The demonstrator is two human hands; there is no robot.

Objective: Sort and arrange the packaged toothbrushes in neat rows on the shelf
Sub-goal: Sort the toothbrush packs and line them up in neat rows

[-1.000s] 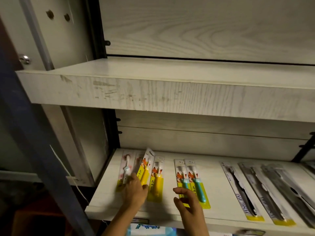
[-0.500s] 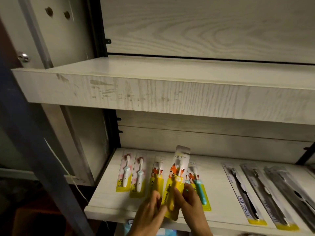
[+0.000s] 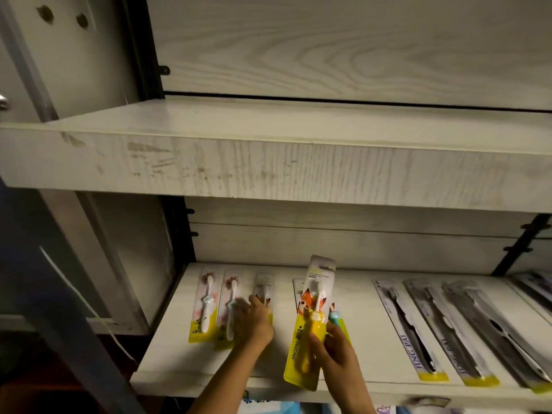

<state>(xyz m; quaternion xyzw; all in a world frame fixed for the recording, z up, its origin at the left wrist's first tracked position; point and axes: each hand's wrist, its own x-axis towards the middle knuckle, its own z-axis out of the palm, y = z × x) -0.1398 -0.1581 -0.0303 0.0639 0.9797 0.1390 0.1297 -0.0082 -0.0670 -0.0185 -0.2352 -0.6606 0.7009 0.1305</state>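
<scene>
Right grip (image 3: 331, 351) holds yellow toothbrush pack (image 3: 316, 294) upright, left grip (image 3: 254, 324) touches shelved pack (image 3: 264, 285)

Your right hand (image 3: 337, 351) grips a yellow fox-print toothbrush pack (image 3: 310, 324), held upright over the shelf (image 3: 358, 324). Your left hand (image 3: 254, 324) rests on another yellow pack (image 3: 264, 286) lying beside two white-brush packs (image 3: 206, 306). Dark-brush packs (image 3: 409, 327) lie further right.

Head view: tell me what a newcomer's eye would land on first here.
The yellow fox-print toothbrush pack stands out first, held tilted up off the lower shelf by the right hand near the front edge. Next, the left hand rests on a children's pack lying in the row at left. Further right lies a row of dark toothbrush packs.
</scene>
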